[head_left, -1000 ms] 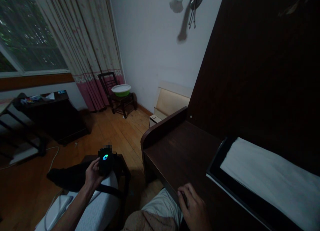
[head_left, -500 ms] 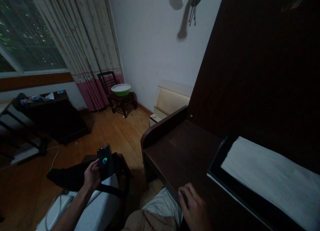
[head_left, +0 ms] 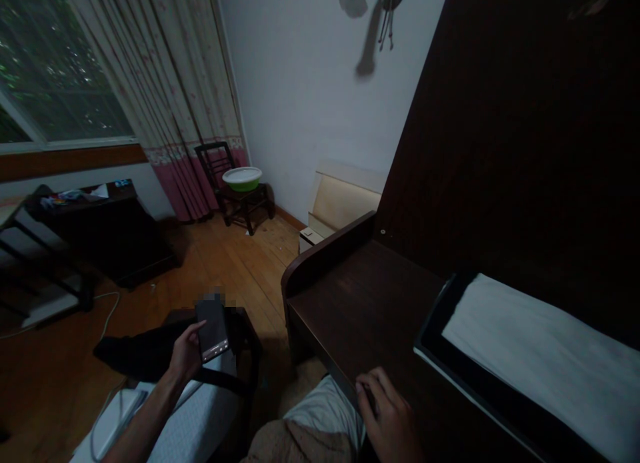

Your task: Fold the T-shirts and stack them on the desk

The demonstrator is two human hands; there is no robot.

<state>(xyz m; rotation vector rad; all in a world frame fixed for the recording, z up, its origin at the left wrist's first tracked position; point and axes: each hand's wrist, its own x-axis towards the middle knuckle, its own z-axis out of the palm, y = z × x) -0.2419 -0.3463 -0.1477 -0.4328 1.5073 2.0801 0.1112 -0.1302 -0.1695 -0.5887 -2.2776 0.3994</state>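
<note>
My left hand (head_left: 187, 348) is closed at the left edge of a dark smartphone (head_left: 214, 328). Its thumb lies over the lit screen, where a row of small icons shows near the bottom; the other fingers are mostly hidden. My right hand (head_left: 384, 409) rests at the front edge of a dark wooden bench (head_left: 350, 303). Its fingers curl in toward the thumb, and whatever they may hold is hidden. Below the phone are a black cloth or bag (head_left: 140, 353) and a white quilted cloth (head_left: 200, 416).
A folded white cloth (head_left: 545, 349) lies on a dark flat item on the bench, at right. Farther off, a chair (head_left: 245, 199) carries a green basin with a white lid (head_left: 243, 178). A dark cabinet (head_left: 105, 236) stands at left, with a cable (head_left: 113, 316) on the floor.
The phone's screen went from a blue-green round logo on black to a greyish screen with icons. My left thumb moved from the phone's edge onto the screen. My right hand stayed put.
</note>
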